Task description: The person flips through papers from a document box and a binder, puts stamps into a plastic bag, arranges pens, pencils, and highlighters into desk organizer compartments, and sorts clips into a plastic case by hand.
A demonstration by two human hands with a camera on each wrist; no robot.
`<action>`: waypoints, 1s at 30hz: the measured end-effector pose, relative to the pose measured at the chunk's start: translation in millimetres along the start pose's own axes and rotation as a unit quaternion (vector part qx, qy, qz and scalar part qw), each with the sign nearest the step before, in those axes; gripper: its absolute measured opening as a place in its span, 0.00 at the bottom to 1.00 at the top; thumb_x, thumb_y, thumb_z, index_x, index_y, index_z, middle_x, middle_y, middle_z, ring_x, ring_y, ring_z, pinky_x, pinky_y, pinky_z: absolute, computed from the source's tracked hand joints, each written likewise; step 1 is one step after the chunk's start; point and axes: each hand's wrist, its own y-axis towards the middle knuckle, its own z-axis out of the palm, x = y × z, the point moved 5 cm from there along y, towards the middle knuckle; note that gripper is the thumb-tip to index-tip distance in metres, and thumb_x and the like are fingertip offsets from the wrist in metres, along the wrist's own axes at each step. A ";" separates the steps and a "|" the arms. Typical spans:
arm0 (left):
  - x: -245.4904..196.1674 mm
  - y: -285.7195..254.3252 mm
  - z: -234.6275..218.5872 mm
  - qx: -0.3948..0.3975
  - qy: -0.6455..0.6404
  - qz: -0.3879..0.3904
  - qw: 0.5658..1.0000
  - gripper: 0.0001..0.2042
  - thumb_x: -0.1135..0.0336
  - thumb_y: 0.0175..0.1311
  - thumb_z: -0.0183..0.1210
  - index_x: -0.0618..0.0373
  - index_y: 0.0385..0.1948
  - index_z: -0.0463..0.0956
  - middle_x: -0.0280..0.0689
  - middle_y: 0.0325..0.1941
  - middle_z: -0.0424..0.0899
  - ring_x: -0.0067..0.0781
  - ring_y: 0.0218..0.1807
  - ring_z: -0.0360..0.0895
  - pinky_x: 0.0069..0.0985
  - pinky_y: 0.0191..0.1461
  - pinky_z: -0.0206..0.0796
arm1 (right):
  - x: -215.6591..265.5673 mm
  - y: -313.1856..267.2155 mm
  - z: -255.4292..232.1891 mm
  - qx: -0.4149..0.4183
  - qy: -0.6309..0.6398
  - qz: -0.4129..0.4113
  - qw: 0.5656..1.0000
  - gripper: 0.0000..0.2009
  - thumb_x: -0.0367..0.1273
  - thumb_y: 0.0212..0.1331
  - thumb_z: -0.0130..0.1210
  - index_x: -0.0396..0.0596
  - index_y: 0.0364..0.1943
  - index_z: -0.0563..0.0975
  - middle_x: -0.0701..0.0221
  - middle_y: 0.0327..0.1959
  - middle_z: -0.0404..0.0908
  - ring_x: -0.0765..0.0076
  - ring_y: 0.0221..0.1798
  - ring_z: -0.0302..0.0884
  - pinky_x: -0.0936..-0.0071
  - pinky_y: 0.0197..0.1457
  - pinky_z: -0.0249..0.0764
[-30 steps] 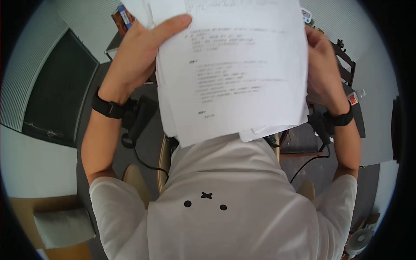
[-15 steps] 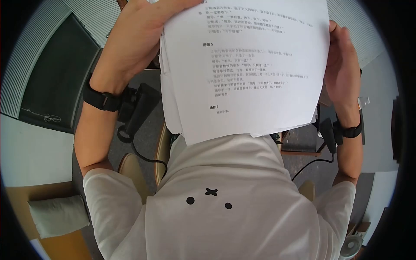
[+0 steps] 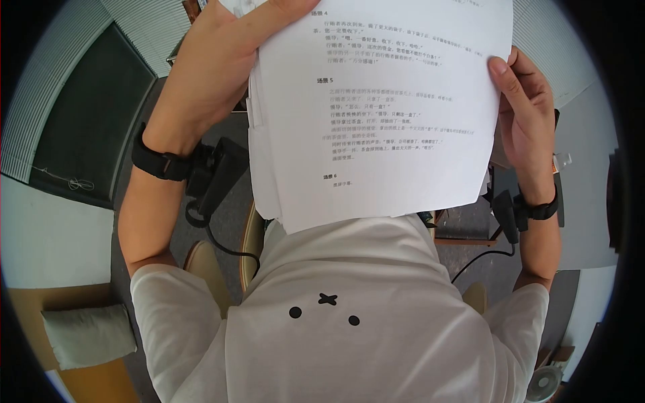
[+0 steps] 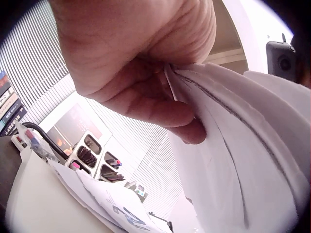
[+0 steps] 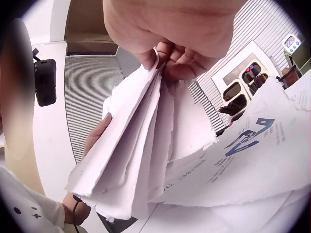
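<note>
A thick, uneven stack of white printed paper [image 3: 383, 134] is held up in front of the chest. My left hand [image 3: 208, 74] grips its upper left side, thumb across the top sheet. In the left wrist view that hand [image 4: 141, 63] has its fingers curled behind the sheets [image 4: 214, 141]. At the right edge my right hand [image 3: 527, 121] pinches the paper, its thumb on the front. The right wrist view shows the right hand [image 5: 170, 39] pinching the stack's edge, with the sheets [image 5: 131, 141] fanned apart below it.
Pen holders [image 4: 87, 155] and more papers [image 4: 97, 199] lie beyond the stack, with books [image 4: 9, 107] at the far left. A plastic bottle [image 3: 563, 161] stands right of the right wrist. A cushion [image 3: 89, 336] and a fan [image 3: 544, 383] are lower down at the sides.
The stack has shifted slightly down since half a second ago, and its print came into focus over the last second. My right thumb has come onto the front of the sheet.
</note>
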 end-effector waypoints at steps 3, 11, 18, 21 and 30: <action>-1.4 0.4 2.0 -0.023 0.017 -0.023 0.999 0.33 0.54 0.79 0.59 0.70 0.75 0.60 0.56 0.65 0.78 0.45 0.65 0.79 0.37 0.66 0.75 | -1.4 -0.2 -1.3 0.004 0.003 0.005 1.000 0.10 0.37 0.75 0.63 0.44 0.41 0.83 0.77 0.37 0.87 0.88 0.37 0.81 0.88 0.44 0.74; 15.4 -7.1 -25.7 -0.144 0.115 -0.025 0.983 0.27 0.53 0.77 0.63 0.67 0.66 0.74 0.45 0.54 0.88 0.30 0.50 0.90 0.26 0.51 0.84 | 3.9 -1.8 4.4 -0.002 0.019 -0.005 1.000 0.10 0.36 0.76 0.63 0.43 0.42 0.83 0.76 0.37 0.87 0.88 0.36 0.81 0.87 0.43 0.74; 18.7 -7.4 -24.9 -0.146 0.106 -0.046 0.983 0.29 0.51 0.77 0.63 0.68 0.67 0.73 0.46 0.55 0.88 0.31 0.51 0.90 0.27 0.52 0.84 | 1.8 -1.4 1.7 0.004 0.022 -0.016 1.000 0.10 0.36 0.75 0.64 0.43 0.42 0.83 0.77 0.36 0.86 0.88 0.36 0.78 0.86 0.42 0.71; 21.6 -7.3 -22.9 -0.159 0.075 -0.040 0.984 0.28 0.52 0.78 0.62 0.68 0.67 0.73 0.46 0.55 0.88 0.31 0.51 0.90 0.26 0.52 0.84 | 2.2 -1.9 -2.1 -0.002 0.017 -0.019 1.000 0.10 0.37 0.74 0.64 0.43 0.41 0.83 0.79 0.35 0.84 0.89 0.34 0.76 0.86 0.40 0.69; 18.0 -2.5 -11.0 -0.109 0.055 -0.052 0.991 0.27 0.55 0.79 0.62 0.68 0.67 0.73 0.45 0.56 0.88 0.29 0.51 0.89 0.26 0.54 0.83 | -1.1 -12.2 -15.0 0.006 0.008 -0.040 0.999 0.09 0.37 0.73 0.65 0.45 0.41 0.83 0.81 0.30 0.80 0.88 0.30 0.69 0.83 0.32 0.62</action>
